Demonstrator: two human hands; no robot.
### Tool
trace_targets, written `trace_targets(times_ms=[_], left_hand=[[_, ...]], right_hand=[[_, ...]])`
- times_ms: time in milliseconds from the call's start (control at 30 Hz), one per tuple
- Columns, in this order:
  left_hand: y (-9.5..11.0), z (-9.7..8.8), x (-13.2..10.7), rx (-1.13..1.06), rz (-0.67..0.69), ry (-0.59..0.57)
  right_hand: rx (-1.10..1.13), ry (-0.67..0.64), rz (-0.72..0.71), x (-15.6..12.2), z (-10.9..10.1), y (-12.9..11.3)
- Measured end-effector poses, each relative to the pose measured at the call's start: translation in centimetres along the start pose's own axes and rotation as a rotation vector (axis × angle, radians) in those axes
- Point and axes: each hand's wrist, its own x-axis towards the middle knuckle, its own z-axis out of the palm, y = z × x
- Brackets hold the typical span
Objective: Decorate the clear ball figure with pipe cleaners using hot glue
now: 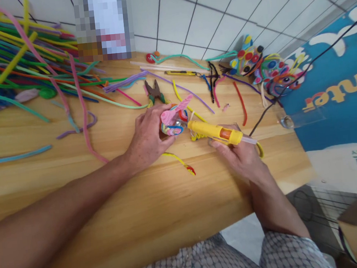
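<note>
- Left hand [148,134] fingers grip a pink pipe-cleaner craft [173,119] mid tabletop [43,172]
- Right hand [242,155] fingers closed around yellow glue gun [216,132], nozzle touching the craft's right side
- Blue banner [331,52] at right: orange lettering cut off, not readable whole

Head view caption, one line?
Left hand holds a pipe-cleaner craft; right hand points a yellow glue gun at it.

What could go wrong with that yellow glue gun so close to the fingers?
1. The yellow plastic glue gun in the right hand points its tip at the pink fuzzy pipe-cleaner craft pinched in the left hand; hot glue might burn those fingers.
2. Its thin black cord trails off the wooden table; a snag could jerk the gun.
</note>
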Motion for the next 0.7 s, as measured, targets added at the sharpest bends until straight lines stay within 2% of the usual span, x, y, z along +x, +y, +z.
trace_targets(times_ms=[267, 500, 700], left_hand=[[0.1, -0.15, 0.04, -0.009, -0.013, -0.017], [0.14, -0.05, -0.04, -0.037, -0.023, -0.007], [0.13, -0.02, 0.01, -0.027, -0.046, -0.03]], right_hand=[[0.019, -0.054, 0.03, -0.04, -0.35, -0.49], [-0.003, -0.081, 0.0, -0.13, -0.36, -0.27], [0.016, -0.033, -0.013, -0.18, -0.35, -0.18]])
